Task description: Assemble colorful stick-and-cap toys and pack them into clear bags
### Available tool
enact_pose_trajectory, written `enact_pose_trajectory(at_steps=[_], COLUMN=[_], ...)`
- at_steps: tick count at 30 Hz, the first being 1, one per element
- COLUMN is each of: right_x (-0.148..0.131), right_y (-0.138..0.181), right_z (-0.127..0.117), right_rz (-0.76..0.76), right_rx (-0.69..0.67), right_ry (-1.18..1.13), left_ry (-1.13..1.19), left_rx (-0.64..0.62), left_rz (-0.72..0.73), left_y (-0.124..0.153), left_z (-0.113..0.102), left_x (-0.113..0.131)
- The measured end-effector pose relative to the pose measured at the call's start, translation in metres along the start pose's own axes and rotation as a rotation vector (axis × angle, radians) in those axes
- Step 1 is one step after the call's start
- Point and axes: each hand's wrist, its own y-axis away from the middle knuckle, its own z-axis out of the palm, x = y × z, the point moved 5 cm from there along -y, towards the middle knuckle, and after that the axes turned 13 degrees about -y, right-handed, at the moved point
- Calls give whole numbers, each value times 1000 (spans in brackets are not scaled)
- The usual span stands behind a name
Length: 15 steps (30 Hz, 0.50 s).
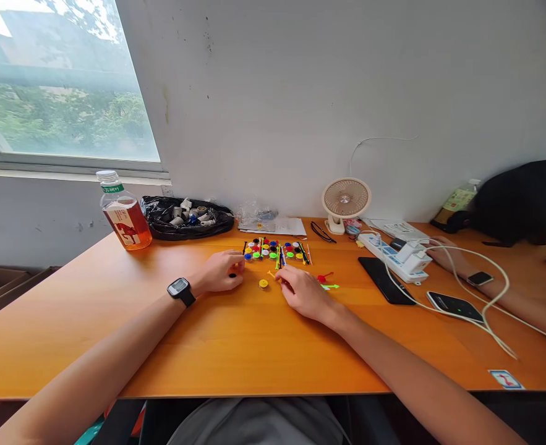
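Note:
My left hand (221,272) rests on the table with its fingers curled in. A small black round piece (232,275) shows at its fingertips; whether it is gripped or only touched is hard to see. My right hand (306,292) is closed, thumb and fingers together on a thin orange-yellow stick (271,274). Between both hands lies a yellow disc (263,284). Beyond them, rows of coloured discs (273,254) and thin sticks (278,256) are laid out. Red (321,279) and bright green (332,287) stick pieces lie right of my right hand.
A drink bottle (127,216) and a black plastic bag (189,232) of small parts stand back left. At the right are a small fan (345,201), a power strip (393,256) with white cables, a black tablet-like slab (384,280), a phone (453,306) and another person's hand (446,253).

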Motion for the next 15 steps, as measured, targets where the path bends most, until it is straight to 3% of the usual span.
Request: enact_pose_trajectory(at_steps=[4,9,15], right_x=[1,1,3], right_y=[1,1,0], right_z=[0,3,5], right_rz=[15,-10,-19], right_rx=[29,23,35], right_ry=[-55,-73,-124], left_ry=[-146,-184,-167], left_rx=[40,-57,18], left_rz=[-165,-170,-166], left_y=[-2,-3,-3], left_z=[11,32,22], left_x=[-26,-39,-33])
